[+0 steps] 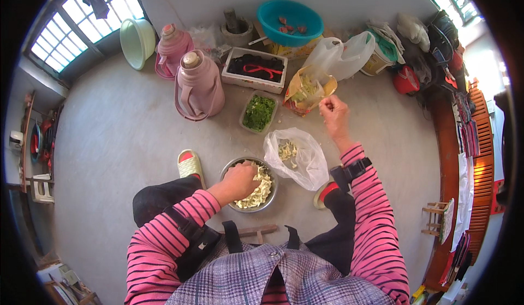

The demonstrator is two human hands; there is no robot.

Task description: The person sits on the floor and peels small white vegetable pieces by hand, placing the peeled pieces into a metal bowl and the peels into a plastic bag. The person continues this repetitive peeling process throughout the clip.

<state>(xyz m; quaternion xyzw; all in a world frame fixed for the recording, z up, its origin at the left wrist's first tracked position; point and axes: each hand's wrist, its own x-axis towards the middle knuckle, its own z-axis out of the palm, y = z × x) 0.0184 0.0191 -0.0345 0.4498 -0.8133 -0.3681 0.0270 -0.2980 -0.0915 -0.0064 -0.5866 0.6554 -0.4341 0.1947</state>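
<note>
My left hand [240, 182] reaches down over a round metal bowl [275, 184] of pale chopped vegetable pieces [262, 190]; its fingertips are hidden, so its hold is unclear. My right hand [335, 110] is raised with curled fingers beside an open paper bag [292, 100] that holds pale green scraps [308, 88]. Whether anything small is between those fingers does not show. Between the hands, an open clear plastic bag [309, 161] lies on the floor with some pale pieces [287, 151] inside. Behind the bowl stands a clear plastic tub [244, 120] of chopped green leaves [259, 112].
Two pink thermos flasks [200, 88] [176, 43] stand at the left back. A white foam box [254, 84], a blue basin [290, 36] and white plastic bags [348, 59] line the wall. My slippered feet flank the bowl. A small stool [446, 221] stands at the right.
</note>
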